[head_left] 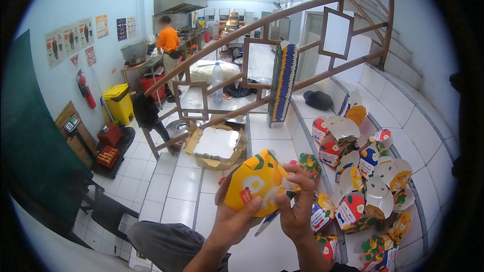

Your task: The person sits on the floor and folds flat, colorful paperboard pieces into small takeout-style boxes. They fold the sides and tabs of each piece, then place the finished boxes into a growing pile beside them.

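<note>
A yellow paper carton printed with a fried egg and green leaves is between my hands, above the white-tiled steps. My left hand grips its lower left side, the thumb lying across the front. On the other side, my right hand pinches the carton's right edge, fingers curled round it. A thin, pointed grey-white piece sticks out below the carton beside my right hand; I cannot tell what it is. To the right, several folded cartons in red, yellow, blue and green lie heaped on the steps.
Beyond my hands sits an opened brown box with a stack of white card. A tall stack of flat cartons leans by the brown railing. A dark cap lies higher up. A person in orange stands far back.
</note>
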Available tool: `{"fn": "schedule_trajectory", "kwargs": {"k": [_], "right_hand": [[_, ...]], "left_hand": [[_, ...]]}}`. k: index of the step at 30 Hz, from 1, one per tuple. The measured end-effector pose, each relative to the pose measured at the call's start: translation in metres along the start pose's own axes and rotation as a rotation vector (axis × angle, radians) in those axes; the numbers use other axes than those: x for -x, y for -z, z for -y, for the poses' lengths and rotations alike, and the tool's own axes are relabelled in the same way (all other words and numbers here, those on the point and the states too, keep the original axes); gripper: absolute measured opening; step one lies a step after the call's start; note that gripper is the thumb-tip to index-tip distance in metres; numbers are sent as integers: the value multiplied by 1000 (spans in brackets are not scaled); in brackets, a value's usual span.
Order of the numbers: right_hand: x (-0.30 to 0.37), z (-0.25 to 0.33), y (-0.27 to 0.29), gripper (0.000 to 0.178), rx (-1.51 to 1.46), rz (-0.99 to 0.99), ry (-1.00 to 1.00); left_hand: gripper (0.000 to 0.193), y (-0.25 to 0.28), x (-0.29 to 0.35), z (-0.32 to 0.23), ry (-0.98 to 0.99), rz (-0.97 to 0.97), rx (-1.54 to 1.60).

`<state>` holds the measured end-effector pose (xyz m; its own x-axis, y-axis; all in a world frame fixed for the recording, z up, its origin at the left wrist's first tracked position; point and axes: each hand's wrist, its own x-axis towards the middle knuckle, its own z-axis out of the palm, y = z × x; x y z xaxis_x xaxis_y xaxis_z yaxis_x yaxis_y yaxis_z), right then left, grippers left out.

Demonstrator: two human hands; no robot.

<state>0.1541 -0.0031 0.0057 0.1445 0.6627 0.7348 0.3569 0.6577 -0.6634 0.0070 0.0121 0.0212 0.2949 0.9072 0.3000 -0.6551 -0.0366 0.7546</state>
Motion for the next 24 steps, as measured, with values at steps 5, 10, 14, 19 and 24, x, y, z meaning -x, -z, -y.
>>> {"fn": "schedule_trajectory", "kwargs": {"k": [5,10,14,19,24], "right_hand": [[-7,18,41,86,311,439,56],[0,29,73,99,350,640,-19],[10,13,94,107,311,480,-49],[25,-17,114,137,15,0,-136],[38,-26,112,150,239,-19,-148]], "left_hand": [[56,10,-5,-10,82,56,105],[58,7,-7,-1,303,279,-197],[56,1,1,3,307,286,-111],[46,17,-6,10,-451,169,-432],[96,13,-17,43,-347,22,-398]]}}
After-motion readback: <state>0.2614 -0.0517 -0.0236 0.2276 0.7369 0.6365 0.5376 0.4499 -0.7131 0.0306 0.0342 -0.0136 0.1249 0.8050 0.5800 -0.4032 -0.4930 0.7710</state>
